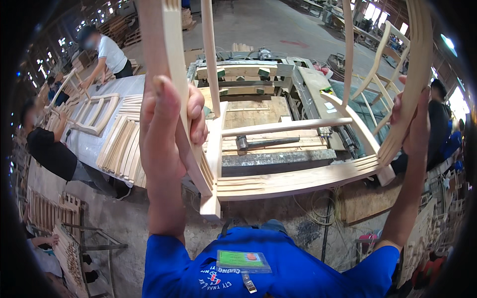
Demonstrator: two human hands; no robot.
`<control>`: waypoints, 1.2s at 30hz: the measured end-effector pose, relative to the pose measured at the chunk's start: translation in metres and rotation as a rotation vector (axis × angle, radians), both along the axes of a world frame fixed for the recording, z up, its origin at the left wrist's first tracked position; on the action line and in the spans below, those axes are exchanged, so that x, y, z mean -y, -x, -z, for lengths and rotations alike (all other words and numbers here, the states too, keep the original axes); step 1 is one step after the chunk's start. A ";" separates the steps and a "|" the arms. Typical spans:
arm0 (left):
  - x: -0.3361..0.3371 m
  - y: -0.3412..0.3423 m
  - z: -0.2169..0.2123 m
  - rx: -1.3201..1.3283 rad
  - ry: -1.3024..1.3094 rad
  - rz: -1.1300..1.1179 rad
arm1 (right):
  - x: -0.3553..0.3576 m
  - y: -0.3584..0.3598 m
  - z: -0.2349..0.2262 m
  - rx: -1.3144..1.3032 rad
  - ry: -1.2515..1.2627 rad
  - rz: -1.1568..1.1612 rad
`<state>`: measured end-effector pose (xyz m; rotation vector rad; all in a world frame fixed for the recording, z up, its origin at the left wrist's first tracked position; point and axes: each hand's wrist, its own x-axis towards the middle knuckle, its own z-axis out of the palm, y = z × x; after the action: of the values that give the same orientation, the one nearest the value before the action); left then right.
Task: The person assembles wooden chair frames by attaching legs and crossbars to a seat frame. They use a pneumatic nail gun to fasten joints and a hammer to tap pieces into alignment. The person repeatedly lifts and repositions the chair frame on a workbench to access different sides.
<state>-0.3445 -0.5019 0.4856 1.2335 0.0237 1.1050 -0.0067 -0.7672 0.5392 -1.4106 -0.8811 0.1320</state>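
I hold up a pale, unfinished wooden chair frame [298,185] in front of me, with grooved lines along its near rail and side posts. My left hand [169,116] is wrapped round the left post, the thumb lying along its near face. At the right post, my right hand [416,121] is closed round the wood, its fingers partly hidden behind it. Through the frame, a black mallet [271,143] shows lying on wood strips on the machine [278,160]. The frame's upper ends run out of view at the top.
To the left, a table [136,85] carries stacked wood strips [119,146] and a curved frame [97,113]. People in white [113,53] and black [52,151] shirts work beside it. Another chair frame [382,74] stands at right, near a person in dark clothes [438,111]. Cables [318,211] lie on the floor.
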 end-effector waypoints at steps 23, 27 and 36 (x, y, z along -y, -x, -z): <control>-0.294 -0.287 0.172 -0.695 0.262 -0.146 | -0.314 -0.299 0.241 0.096 0.357 0.073; -0.324 -0.330 0.185 -0.822 0.332 -0.134 | -0.337 -0.327 0.263 -0.157 0.501 0.090; -0.384 -0.390 0.231 -0.922 0.507 -0.010 | -0.380 -0.388 0.294 -0.331 0.712 0.009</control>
<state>0.0456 -0.1181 0.2547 1.1690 0.9498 0.4085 0.3815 -0.3875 0.2454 -1.9732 -0.5644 0.7062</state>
